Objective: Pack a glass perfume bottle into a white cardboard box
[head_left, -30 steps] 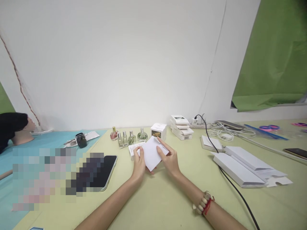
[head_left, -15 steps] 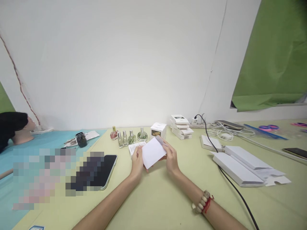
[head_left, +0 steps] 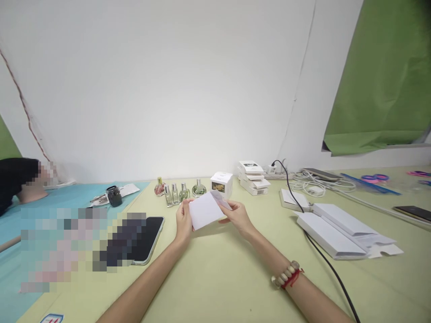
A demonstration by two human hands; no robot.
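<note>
Over the middle of the table, a white paper box (head_left: 206, 211) is held tilted between my hands, with its plain side facing me and a flap at its right end. My left hand (head_left: 183, 220) grips its left edge, thumb on top. At the right end, my right hand (head_left: 238, 218) pinches the flap between thumb and fingers. Just beyond stand several small glass perfume bottles (head_left: 183, 193) and a white cube box (head_left: 221, 183) with a dark printed picture. A printed sheet behind the held box is now mostly hidden.
Stacked small white boxes (head_left: 252, 177) stand by the wall. To the right lie longer white boxes (head_left: 333, 233), a black cable (head_left: 332, 269), coiled white cables (head_left: 310, 186) and scissors (head_left: 375, 178). A phone (head_left: 150, 240) lies left, with a dark jar (head_left: 114, 196) farther back.
The paper box has moved slightly left and turned a little. My right hand has shifted its fingers onto the flap, which now stands out more at the right end.
</note>
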